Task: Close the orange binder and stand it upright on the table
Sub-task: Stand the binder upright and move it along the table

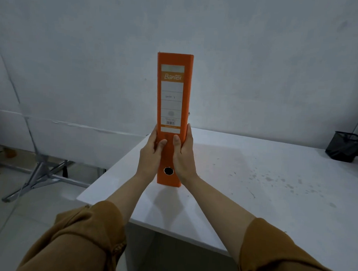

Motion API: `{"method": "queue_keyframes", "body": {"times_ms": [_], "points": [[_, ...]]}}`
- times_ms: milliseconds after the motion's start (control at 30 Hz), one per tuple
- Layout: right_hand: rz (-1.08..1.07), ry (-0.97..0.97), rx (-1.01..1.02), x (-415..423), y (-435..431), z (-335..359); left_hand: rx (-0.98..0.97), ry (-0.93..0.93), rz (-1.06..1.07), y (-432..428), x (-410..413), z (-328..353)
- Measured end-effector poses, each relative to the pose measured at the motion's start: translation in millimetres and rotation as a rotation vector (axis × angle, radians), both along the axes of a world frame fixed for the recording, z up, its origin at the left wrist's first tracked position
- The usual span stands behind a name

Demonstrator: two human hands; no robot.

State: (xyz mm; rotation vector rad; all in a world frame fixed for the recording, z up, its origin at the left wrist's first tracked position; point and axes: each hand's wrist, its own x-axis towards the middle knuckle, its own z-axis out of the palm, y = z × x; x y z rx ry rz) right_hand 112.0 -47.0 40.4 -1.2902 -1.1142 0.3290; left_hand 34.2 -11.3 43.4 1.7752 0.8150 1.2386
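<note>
The orange binder [172,98] is closed and stands upright on the white table [253,178], its spine with the white label and finger hole facing me. Its bottom edge rests on the tabletop near the table's left side. My left hand [151,156] grips the binder's lower left side, thumb on the spine. My right hand [183,155] grips the lower right side, thumb also on the spine. Both forearms reach forward from brown sleeves.
A black mesh basket [345,147] sits at the table's far right edge. A metal stand [40,175] with spread legs is on the floor to the left. A pale wall rises close behind the table.
</note>
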Motion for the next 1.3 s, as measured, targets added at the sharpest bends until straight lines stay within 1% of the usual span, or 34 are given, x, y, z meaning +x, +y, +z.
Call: {"method": "queue_keyframes", "body": {"times_ms": [300, 633, 1033, 1300], "points": [[0.036, -0.007, -0.020, 7, 32, 5, -0.017, -0.035, -0.013, 32, 4, 4], [0.099, -0.013, -0.029, 10, 101, 4, -0.004, -0.058, 0.036, 93, 6, 6], [0.076, -0.006, -0.019, 21, 153, 4, -0.027, -0.030, 0.005, 141, 17, 14], [0.084, -0.046, -0.080, 31, 170, 2, -0.044, 0.003, 0.008, 161, 23, 16]]}}
